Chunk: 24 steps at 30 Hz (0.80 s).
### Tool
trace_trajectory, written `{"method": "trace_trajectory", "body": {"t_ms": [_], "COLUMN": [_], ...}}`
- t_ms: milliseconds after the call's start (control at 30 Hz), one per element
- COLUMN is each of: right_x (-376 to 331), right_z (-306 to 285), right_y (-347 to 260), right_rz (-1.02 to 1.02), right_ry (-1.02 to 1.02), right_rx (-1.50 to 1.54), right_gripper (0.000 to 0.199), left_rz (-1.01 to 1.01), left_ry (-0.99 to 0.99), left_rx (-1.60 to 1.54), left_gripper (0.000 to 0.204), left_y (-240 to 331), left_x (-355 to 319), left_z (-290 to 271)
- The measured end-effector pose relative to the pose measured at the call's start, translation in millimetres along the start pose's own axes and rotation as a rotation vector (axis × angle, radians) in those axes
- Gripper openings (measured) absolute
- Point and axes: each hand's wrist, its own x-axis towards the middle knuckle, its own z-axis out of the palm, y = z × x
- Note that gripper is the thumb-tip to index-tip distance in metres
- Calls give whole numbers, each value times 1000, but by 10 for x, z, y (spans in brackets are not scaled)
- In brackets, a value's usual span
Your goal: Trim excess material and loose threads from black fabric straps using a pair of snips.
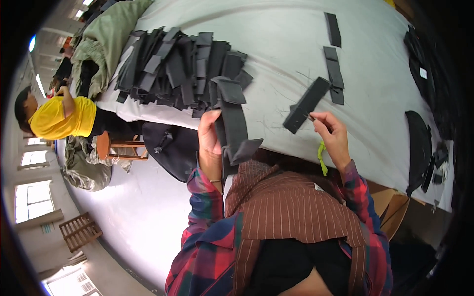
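Observation:
My left hand (210, 135) is closed round the edge of folded black fabric strips (234, 123), which stand up on end with flaps bent outward at top and bottom. My right hand (333, 138) pinches with thumb and forefinger at something small and dark, too small to name. Its fingertips are by the edge of a single black fabric strip (307, 106) lying aslant on the table; whether they touch it I cannot tell. A yellow-green ribbon (322, 159) hangs beside my right wrist. Loose dark threads (274, 116) are scattered left of that strip.
A heap of black fabric strips (173, 66) covers the white table (281, 34) at the far left. Two more strips (334, 74) lie end to end beyond my right hand. Black pieces (419, 148) line the right edge. A person in yellow (64, 116) is at the left near a wooden stool (123, 145).

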Motion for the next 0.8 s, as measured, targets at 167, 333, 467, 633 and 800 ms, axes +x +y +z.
{"method": "trace_trajectory", "body": {"t_ms": [167, 333, 467, 633, 800], "right_x": [-28, -59, -59, -55, -75], "right_z": [77, 109, 120, 104, 37], "right_y": [30, -34, -63, -5, 18], "right_rz": [14, -6, -31, -36, -47], "right_ry": [-62, -87, -108, -71, 33], "right_rx": [-32, -39, -65, -58, -212], "right_gripper": [17, 17, 17, 17, 18], "left_rz": [16, 101, 150, 70, 381], "left_ry": [-149, -119, 23, 146, 189], "left_rx": [-113, -38, 196, 954, 1268], "left_gripper": [51, 55, 40, 60, 70], "left_y": [111, 243, 289, 162, 299], "left_x": [-18, -108, -182, -203, -194], "left_z": [-14, -61, -55, 91, -31]}}
